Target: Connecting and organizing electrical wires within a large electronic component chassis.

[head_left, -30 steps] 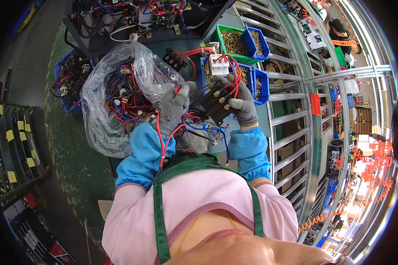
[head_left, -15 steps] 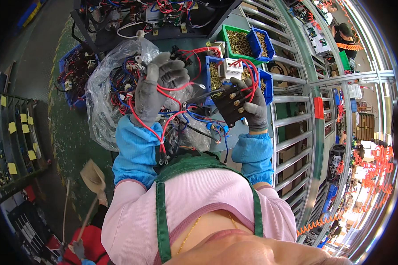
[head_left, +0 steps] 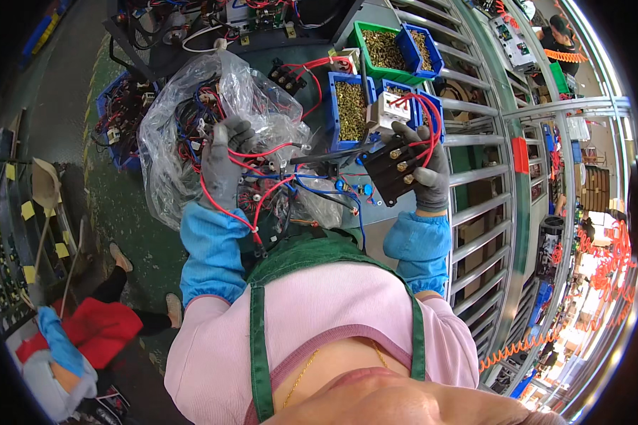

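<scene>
My left hand (head_left: 223, 166), in a grey glove, is closed, with the fingers curled round red wires (head_left: 266, 151) of a loose harness. Its red and blue strands trail past my wrist toward my apron. My right hand (head_left: 432, 173), gloved too, grips a black terminal block (head_left: 391, 170) with brass screws by its right edge. Red cables (head_left: 432, 117) loop up from the block to a white circuit breaker (head_left: 390, 112) above it. A black cable (head_left: 329, 156) runs leftward from near the block. My fingers partly cover the block's right end.
Clear plastic bag (head_left: 166, 142) with wire bundles lies at left. Blue bin (head_left: 331, 120) and green bin (head_left: 361, 67) hold brass hardware. Another black terminal block (head_left: 286, 76) lies beyond. Roller conveyor (head_left: 475, 166) runs at right; an open-framed machine (head_left: 244, 39) stands behind. Someone in red (head_left: 110, 329) is at lower left.
My right hand and the terminal block have shifted right and slightly nearer, the breaker with them. My left hand has lowered and moved left, fingers more curled. The person at left has come further into view.
</scene>
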### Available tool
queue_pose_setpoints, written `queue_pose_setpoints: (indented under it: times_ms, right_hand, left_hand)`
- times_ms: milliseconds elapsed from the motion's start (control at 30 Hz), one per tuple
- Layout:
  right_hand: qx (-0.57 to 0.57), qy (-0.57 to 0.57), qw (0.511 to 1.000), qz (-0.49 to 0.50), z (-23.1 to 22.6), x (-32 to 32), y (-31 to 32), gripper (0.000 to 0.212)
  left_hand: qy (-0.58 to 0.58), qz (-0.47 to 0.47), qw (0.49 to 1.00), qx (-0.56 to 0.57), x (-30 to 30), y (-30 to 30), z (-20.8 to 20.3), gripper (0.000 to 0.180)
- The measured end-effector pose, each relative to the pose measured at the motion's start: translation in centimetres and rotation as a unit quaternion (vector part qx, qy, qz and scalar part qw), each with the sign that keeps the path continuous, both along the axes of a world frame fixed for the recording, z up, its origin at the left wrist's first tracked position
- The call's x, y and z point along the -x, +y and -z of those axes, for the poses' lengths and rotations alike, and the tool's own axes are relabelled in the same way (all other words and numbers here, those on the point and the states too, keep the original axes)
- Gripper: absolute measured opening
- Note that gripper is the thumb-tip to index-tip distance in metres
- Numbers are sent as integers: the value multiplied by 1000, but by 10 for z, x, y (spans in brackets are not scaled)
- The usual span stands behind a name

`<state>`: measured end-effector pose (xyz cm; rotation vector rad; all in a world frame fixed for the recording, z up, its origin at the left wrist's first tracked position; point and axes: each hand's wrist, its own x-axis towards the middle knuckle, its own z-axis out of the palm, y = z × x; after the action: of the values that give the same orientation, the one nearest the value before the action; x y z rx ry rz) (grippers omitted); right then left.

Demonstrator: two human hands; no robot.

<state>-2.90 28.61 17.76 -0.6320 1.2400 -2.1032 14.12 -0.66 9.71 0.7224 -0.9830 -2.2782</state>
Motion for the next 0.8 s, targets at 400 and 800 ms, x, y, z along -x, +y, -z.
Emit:
queue_pose_setpoints:
  times_ms: [400,800]
  right_hand:
    - [16,15,998,67,4,-20,42,77]
    - [-95,-34,994,48,16,-56,45,81]
  left_hand:
    - [-95,-15,985,143,-38,-17,-55,41]
    - [-9,-190,922,337,-14,-51,-57,56]
